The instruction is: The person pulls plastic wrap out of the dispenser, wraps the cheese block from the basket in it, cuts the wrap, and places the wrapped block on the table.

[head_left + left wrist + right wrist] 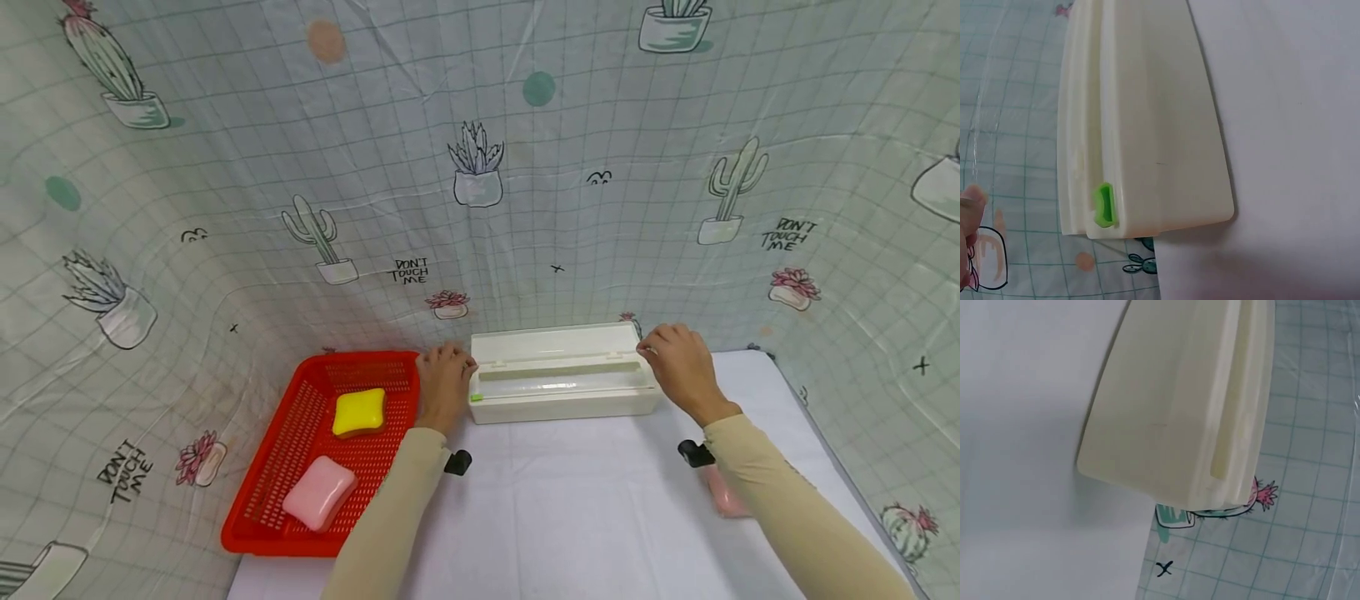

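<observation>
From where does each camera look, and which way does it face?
Head: on the head, facing forward and down at the white box; left hand, right hand and sleeves show.
Left wrist: on that wrist, facing the box's end with the green piece; some fingers show at left.
Right wrist: on that wrist, facing the box's other end; no hand shows.
Head and left wrist share the green piece; all share the box.

My left hand [970, 219] pinches the edge of some clear film [976, 147]. Near it, a long white box [1169, 131] with a little green piece [1105, 206] sits on the white counter [1297, 156], beside a checked cloth [1029, 156].
</observation>
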Demonstrator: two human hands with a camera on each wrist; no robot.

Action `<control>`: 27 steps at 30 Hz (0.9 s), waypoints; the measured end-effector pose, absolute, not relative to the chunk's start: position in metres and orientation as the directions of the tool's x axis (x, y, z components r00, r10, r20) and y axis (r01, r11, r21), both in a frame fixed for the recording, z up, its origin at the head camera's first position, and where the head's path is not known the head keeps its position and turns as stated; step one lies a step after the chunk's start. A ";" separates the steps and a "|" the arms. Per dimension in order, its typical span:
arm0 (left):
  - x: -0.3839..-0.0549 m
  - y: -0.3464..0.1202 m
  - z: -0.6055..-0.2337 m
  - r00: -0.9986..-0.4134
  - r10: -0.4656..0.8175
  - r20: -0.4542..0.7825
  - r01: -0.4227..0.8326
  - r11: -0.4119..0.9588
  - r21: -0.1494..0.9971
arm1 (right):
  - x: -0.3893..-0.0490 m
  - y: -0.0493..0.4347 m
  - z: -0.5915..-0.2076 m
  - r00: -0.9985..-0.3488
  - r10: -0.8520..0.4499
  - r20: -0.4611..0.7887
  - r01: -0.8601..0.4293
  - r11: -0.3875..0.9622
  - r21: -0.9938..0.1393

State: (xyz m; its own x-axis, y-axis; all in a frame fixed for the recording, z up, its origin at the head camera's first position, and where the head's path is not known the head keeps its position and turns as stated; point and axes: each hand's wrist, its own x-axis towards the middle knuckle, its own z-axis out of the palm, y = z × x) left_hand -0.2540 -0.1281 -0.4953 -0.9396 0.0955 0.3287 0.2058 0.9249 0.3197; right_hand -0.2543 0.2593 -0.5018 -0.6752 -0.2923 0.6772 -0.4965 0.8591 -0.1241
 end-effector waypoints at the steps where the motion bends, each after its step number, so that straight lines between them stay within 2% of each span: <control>1: -0.254 -0.128 -0.494 -0.941 0.092 0.327 0.202 0.925 0.322 | -0.254 0.259 -0.500 -0.678 -0.288 0.676 -0.494 0.860 -0.128; 6: -0.256 -0.130 -0.484 -0.938 0.093 0.333 0.200 0.931 0.305 | -0.254 0.260 -0.489 -0.686 -0.276 0.673 -0.486 0.863 -0.141; 11: -0.258 -0.132 -0.474 -0.930 0.099 0.353 0.209 0.934 0.290 | -0.256 0.261 -0.481 -0.664 -0.282 0.693 -0.499 0.857 -0.129; 19: -0.260 -0.136 -0.460 -0.891 0.115 0.440 0.256 0.926 0.277 | -0.259 0.261 -0.465 -0.659 -0.269 0.702 -0.500 0.854 -0.142; 27: -0.261 -0.138 -0.443 -0.888 0.104 0.449 0.255 0.923 0.290 | -0.262 0.262 -0.448 -0.642 -0.273 0.716 -0.502 0.856 -0.125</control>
